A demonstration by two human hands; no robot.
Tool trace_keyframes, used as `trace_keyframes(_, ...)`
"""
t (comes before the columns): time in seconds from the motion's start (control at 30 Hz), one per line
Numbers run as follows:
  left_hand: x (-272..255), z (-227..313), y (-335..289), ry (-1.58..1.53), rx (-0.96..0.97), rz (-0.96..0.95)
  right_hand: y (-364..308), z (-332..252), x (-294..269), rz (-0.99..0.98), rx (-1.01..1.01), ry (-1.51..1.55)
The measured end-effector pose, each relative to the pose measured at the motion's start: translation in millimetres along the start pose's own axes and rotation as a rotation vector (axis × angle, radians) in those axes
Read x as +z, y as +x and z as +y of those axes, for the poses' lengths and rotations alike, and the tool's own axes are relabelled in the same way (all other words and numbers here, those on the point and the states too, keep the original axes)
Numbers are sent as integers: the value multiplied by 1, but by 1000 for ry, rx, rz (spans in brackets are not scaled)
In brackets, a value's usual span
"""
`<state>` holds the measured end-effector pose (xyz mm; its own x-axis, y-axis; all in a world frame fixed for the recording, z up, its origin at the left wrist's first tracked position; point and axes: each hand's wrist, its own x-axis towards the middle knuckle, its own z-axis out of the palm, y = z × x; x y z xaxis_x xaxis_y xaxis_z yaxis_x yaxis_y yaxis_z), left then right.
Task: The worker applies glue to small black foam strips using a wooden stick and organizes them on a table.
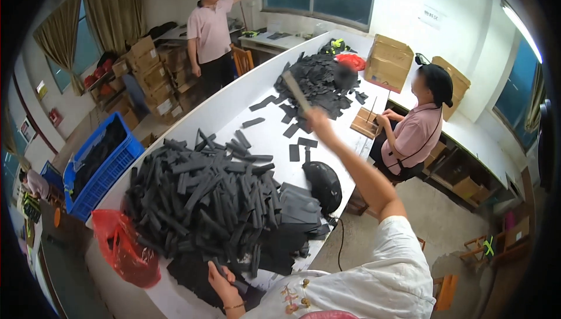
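Note:
My right hand (317, 120) is raised over the table with the arm stretched forward, its fingers closed around a flat, pale wooden stick (296, 91). The stick tilts up to the left, in front of the far heap. Close to my body, my left hand (221, 287) grips a dark folded strip (218, 267) above a flat black sheet (186, 273). Just beyond it rises a big pile of dark grey folded strips (201, 196). Beside the pile lie flat dark grey pieces (299, 202) and a shiny black rounded bundle (322, 185).
A red plastic bag (123, 252) sits at the table's left edge, near a blue crate (117, 164). Farther along is a heap of flat dark pieces (321, 79). One person (414, 129) sits at the right with a wooden tray (365, 123); another (210, 32) stands behind the partition.

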<state>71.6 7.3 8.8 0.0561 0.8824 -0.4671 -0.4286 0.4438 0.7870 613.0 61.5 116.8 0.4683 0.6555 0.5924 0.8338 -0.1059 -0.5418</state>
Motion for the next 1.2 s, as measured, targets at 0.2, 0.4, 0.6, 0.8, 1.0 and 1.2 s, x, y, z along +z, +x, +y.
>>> trace_keyframes(0.2,9,-8,-19,-48,-3,124,136,81,-107,260,635,468)
trace_keyframes(0.4,14,-35,-6,680,675,-49,188,124,-158,345,725,486)
trace_keyframes(0.6,45,-36,16,6,-165,150,231,151,-151,367,737,587)
trace_keyframes(0.8,65,-40,28,19,-195,276,250,165,-140,347,745,627)
trace_keyframes(1.0,59,-47,33,-13,-200,132,253,176,-138,207,528,398)
trace_keyframes(1.2,64,-45,33,-19,-179,213,229,148,-75,-426,291,121)
